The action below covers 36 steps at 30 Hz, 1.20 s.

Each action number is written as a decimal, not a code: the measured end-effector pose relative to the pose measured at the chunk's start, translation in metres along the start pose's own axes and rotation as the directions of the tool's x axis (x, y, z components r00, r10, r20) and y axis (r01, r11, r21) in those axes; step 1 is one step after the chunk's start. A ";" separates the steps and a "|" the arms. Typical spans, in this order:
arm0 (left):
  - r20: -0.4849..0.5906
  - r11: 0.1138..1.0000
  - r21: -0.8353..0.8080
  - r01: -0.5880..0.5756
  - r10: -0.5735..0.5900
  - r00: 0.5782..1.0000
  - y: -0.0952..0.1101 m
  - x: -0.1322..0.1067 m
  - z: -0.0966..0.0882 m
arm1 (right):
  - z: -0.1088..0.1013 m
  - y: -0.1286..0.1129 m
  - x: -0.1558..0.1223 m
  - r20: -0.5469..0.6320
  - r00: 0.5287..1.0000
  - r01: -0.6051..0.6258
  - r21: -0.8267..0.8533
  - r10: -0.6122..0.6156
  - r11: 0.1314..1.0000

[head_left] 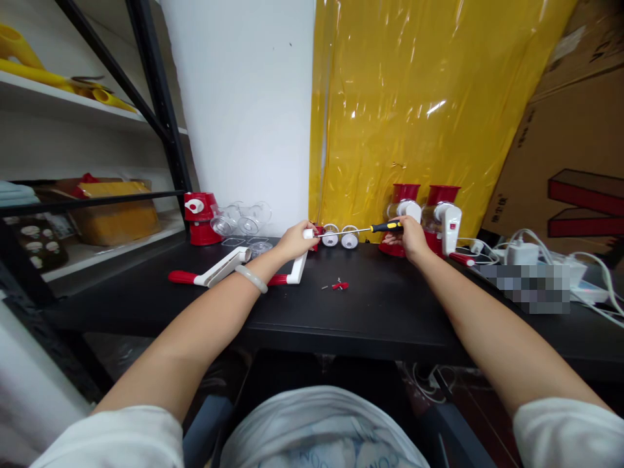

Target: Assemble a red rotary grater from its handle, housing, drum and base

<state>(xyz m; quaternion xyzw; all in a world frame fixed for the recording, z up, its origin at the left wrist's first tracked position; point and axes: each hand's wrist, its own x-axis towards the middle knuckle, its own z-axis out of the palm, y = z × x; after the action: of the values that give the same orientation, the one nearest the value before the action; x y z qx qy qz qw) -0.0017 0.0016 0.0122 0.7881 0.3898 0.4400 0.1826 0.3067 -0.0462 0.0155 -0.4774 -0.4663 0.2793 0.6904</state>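
My left hand [294,240] is closed around the upper end of a white crank handle [298,268] with a red grip, held upright over the black table [390,312]. My right hand [412,237] grips a screwdriver [370,229] with a yellow and black handle. Its shaft lies level and points left, with the tip at the top of the crank by my left hand. A second white crank handle [214,273] with a red grip lies flat on the table to the left.
Small screws and a red bit [340,285] lie in front of the crank. Two red and white grinder bodies [441,218] stand at the back right, another red one [199,218] with clear cups [241,221] at back left. White chargers and cables [531,253] sit at right. Shelving stands left.
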 end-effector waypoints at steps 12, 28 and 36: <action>0.008 1.000 0.008 0.009 -0.009 1.000 -0.001 0.000 0.000 | -0.002 0.002 0.000 0.023 0.997 0.068 -0.054 -0.067 0.996; -0.002 1.000 0.023 0.015 -0.015 1.000 -0.003 0.001 0.001 | -0.001 0.000 0.000 0.036 0.999 0.019 0.097 -0.023 0.995; 0.014 1.000 -0.011 0.024 -0.023 1.000 -0.004 0.001 0.003 | 0.001 -0.007 -0.001 -0.009 0.999 0.040 0.019 -0.040 0.999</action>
<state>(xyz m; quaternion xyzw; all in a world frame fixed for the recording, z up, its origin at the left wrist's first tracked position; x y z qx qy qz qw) -0.0011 0.0051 0.0086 0.7855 0.3952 0.4345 0.1950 0.3046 -0.0494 0.0212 -0.4627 -0.4702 0.2679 0.7022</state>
